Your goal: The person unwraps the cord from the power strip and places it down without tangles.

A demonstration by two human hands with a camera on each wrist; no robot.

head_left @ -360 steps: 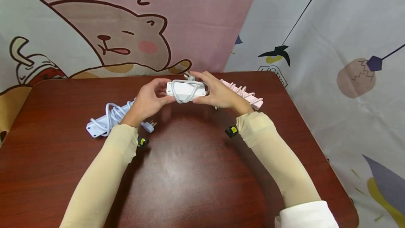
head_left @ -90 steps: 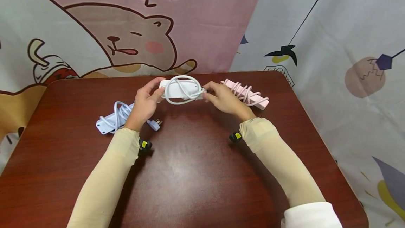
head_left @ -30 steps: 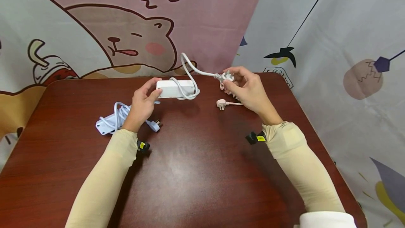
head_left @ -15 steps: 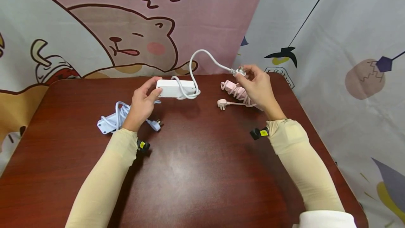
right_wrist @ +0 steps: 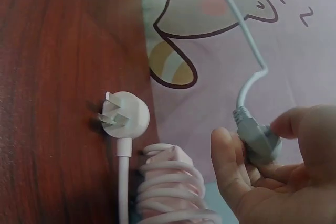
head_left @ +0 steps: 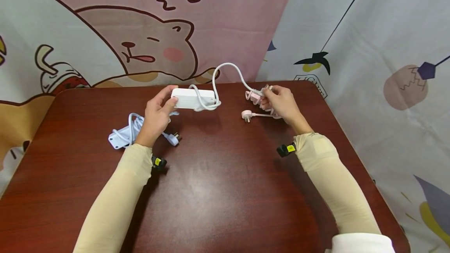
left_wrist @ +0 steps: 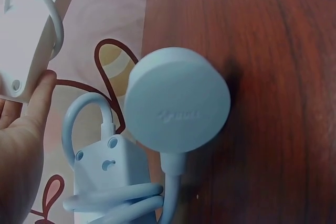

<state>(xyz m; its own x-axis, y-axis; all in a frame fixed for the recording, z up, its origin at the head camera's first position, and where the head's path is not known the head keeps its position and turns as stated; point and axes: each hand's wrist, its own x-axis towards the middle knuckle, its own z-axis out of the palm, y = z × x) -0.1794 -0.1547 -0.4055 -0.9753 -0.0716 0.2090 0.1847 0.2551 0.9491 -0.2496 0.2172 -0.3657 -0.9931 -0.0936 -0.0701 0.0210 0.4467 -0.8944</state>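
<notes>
My left hand grips one end of a white power strip, held up above the back of the table. Part of its white cord still loops round the strip's right end; the remainder arches across to my right hand. Between thumb and fingers, that hand pinches the cord's plug, as the right wrist view shows. Just behind the right hand lies a pink power strip, wound in its own cord and partly covered, with its pink plug lying prongs toward me.
On the left a light blue power strip, wrapped in its cord, lies partly behind my left forearm. Its plug rests to the right of my wrist. The brown table meets a printed cloth at the back.
Earlier the cord was coiled round the white strip and both hands held it. My right hand has drawn the plug rightward, unwinding cord, and has just lowered a little. The left hand stays nearly still.
</notes>
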